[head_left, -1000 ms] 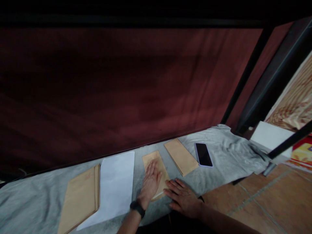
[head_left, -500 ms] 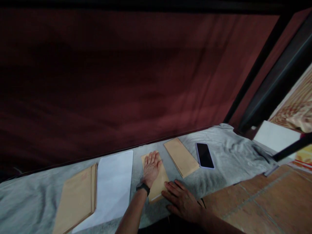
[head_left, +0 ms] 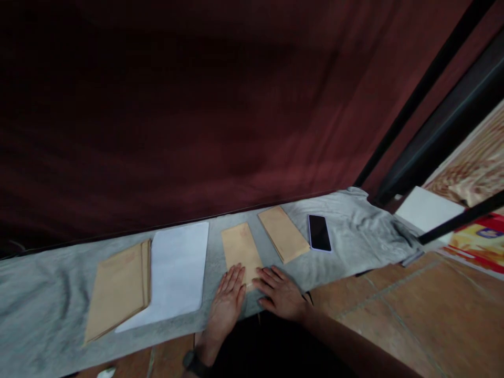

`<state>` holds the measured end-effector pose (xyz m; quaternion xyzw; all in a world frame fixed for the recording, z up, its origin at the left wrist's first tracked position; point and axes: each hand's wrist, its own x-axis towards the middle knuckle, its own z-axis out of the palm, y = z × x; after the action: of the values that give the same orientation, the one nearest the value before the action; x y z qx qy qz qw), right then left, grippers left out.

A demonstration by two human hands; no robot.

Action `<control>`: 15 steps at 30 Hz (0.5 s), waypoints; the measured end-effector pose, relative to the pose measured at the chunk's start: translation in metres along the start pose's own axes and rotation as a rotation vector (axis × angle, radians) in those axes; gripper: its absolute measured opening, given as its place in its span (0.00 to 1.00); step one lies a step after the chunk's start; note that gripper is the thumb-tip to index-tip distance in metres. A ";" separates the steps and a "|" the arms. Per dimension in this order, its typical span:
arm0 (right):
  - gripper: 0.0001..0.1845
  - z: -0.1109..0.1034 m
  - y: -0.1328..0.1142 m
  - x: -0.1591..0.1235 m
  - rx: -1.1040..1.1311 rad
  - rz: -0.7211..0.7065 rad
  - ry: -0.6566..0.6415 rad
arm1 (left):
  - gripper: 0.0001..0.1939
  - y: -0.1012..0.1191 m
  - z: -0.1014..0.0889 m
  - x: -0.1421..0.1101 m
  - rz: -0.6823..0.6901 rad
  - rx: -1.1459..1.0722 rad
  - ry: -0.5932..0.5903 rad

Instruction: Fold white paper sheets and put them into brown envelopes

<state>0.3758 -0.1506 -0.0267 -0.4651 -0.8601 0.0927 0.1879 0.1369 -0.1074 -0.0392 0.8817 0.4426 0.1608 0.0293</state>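
Observation:
A brown paper envelope [head_left: 241,244] lies flat on the grey cloth in front of me. Over its near left corner rests my left hand [head_left: 228,296], fingers stretched out and a dark watch on the wrist. My right hand [head_left: 280,294] lies with spread fingers on the near right edge of the same envelope. A pale strip shows at the envelope's near end between the two hands. To the right is a small stack of brown envelopes [head_left: 284,234]. A larger stack of brown envelopes [head_left: 118,289] sits at the left, partly over white paper [head_left: 179,270].
A dark-screened phone [head_left: 319,232] lies right of the small stack. The grey cloth [head_left: 354,226] covers a long narrow surface against a dark red panel [head_left: 236,131]. Black bars [head_left: 425,89], a white box [head_left: 429,210] and tiled floor [head_left: 394,315] are at the right.
My left hand has slid back toward me from the far part of the envelope to its near end. My right hand stays at the near right edge. The view has shifted slightly.

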 end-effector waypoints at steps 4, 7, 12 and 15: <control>0.27 0.004 0.001 -0.004 0.026 0.010 0.069 | 0.25 -0.002 -0.005 -0.012 -0.027 -0.082 0.070; 0.23 0.005 0.002 -0.006 0.051 0.013 0.090 | 0.24 -0.002 -0.009 -0.019 -0.015 -0.140 0.100; 0.17 0.007 0.002 -0.001 0.098 0.078 0.151 | 0.19 0.004 -0.012 -0.024 -0.055 -0.220 0.180; 0.14 0.010 0.000 0.003 0.122 0.128 0.199 | 0.16 0.008 -0.009 -0.022 -0.096 -0.251 0.207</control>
<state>0.3702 -0.1474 -0.0351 -0.5138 -0.7984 0.1102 0.2939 0.1277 -0.1303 -0.0349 0.8277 0.4612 0.3034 0.1009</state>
